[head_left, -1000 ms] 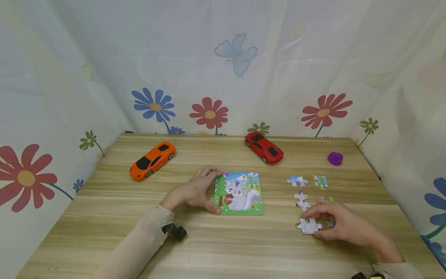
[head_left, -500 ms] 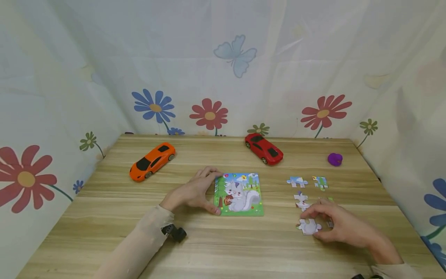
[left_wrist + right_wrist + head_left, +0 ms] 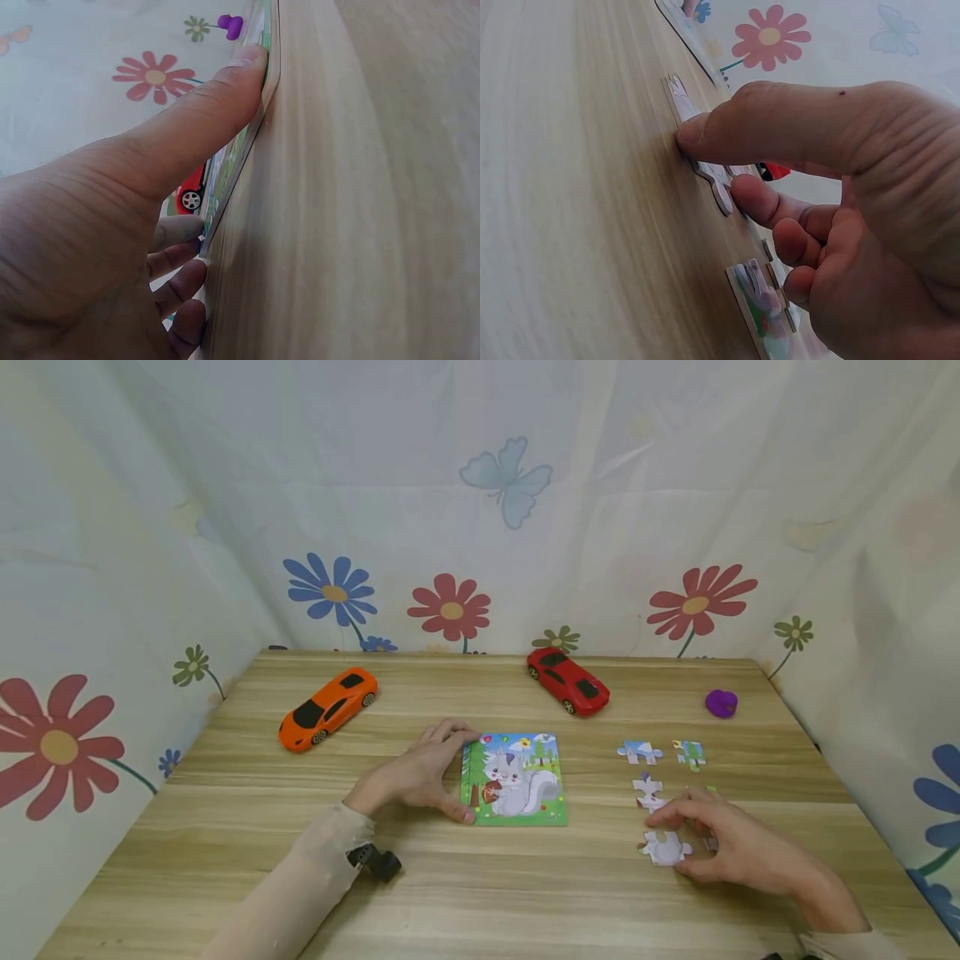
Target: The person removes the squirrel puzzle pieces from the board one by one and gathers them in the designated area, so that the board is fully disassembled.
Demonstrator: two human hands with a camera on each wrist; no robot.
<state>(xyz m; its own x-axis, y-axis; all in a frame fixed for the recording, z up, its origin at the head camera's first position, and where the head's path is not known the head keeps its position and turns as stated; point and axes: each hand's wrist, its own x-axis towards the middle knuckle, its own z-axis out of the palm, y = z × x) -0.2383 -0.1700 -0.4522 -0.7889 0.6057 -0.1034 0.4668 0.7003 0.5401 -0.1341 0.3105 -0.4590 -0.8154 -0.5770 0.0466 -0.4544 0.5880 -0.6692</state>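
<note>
In the head view, a square squirrel picture board (image 3: 517,781) lies flat on the wooden table. My left hand (image 3: 420,772) holds it across its left side, thumb at the near corner and index finger at the far corner. The left wrist view shows the thumb (image 3: 225,97) along the board's green edge (image 3: 259,112). To the right, my right hand (image 3: 738,843) pinches a pale grey puzzle piece (image 3: 665,849) between thumb and index finger, low at the tabletop. Its knob (image 3: 721,196) shows in the right wrist view. Part of another piece (image 3: 711,842) is hidden behind the fingers.
Beyond the right hand lie more puzzle pieces: a blue one (image 3: 640,751), a green and yellow one (image 3: 690,753) and a white one (image 3: 649,789). An orange toy car (image 3: 328,708), a red toy car (image 3: 567,682) and a purple object (image 3: 722,703) stand farther back.
The pinched piece has turned slightly and shifted a little under the right fingers. The left hand and the board stay in place; the whole view drifts down slightly.
</note>
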